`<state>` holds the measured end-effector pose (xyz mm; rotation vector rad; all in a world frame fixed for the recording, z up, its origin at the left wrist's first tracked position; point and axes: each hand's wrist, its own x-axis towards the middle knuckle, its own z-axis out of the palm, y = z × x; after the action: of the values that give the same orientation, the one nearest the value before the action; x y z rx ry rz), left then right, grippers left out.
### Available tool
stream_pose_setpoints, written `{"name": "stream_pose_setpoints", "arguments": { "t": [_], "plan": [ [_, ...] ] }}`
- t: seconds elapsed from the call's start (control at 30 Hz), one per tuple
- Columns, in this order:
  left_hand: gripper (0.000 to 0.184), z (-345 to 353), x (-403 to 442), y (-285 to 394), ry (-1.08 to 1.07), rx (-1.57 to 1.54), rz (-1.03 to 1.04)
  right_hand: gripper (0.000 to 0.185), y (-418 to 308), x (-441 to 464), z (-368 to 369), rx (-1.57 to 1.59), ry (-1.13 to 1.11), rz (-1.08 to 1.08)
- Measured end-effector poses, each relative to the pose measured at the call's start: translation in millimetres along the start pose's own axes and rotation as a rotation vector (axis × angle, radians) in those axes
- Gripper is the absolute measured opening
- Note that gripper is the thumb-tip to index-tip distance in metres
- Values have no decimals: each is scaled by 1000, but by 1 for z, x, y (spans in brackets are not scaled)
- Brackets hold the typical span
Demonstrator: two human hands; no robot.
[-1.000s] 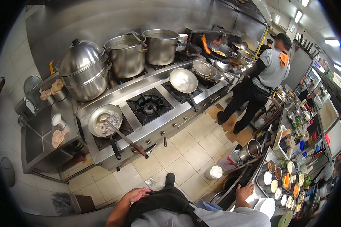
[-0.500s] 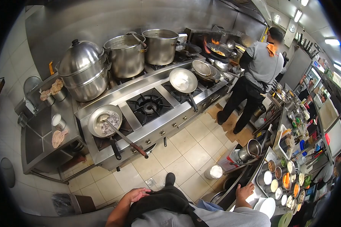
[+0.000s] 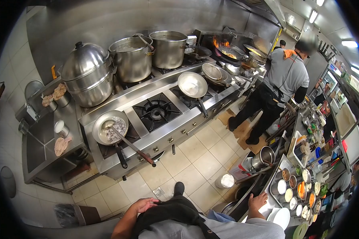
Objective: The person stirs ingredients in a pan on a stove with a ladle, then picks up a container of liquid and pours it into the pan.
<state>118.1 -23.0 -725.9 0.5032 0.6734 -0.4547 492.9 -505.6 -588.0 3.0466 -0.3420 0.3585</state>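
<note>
My left hand (image 3: 144,204) rests against the dark apron (image 3: 167,217) at my waist, fingers stretched out and holding nothing. On the edge of the steel counter at the right lies my right hand (image 3: 257,204), its fingers apart and bare. Beside it are white plates (image 3: 280,217) and a rack of several small tubs of ingredients (image 3: 282,186). Ahead of me on the range, a frying pan (image 3: 101,133) holds pale pieces in liquid, with a ladle (image 3: 132,146) lying across it. Another pan (image 3: 192,84) sits farther right.
Large stockpots (image 3: 131,59) and a domed steamer (image 3: 85,75) line the back of the range. A co-worker (image 3: 286,73) stands near a flaming wok (image 3: 232,53). On the tiled floor are a white bucket (image 3: 226,181) and, at lower left, a bin (image 3: 85,214).
The co-worker has leaned and turned to the right, toward the counter, with an arm lowered there. The wok's flames are larger. Both my hands have stayed in place.
</note>
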Motion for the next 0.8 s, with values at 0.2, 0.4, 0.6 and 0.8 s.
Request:
{"name": "stream_pose_setpoints", "arguments": {
  "t": [0.2, 0.4, 0.6, 0.8],
  "plan": [
    [45, -9, 6, -2, -31, -17, -8, 71, -2, 0, -4, -9, -26, 11],
    [45, -9, 6, -4, -28, -18, -7, 70, -2, -1, -4, -22, -18, 6],
    [45, -8, 5, -5, -20, -10, -4, 71, -3, -3, -5, -18, -8, 0],
    [45, 1, -1, -2, 7, 37, 8, 73, -3, -3, -5, -24, -5, 8]
  ]
}}
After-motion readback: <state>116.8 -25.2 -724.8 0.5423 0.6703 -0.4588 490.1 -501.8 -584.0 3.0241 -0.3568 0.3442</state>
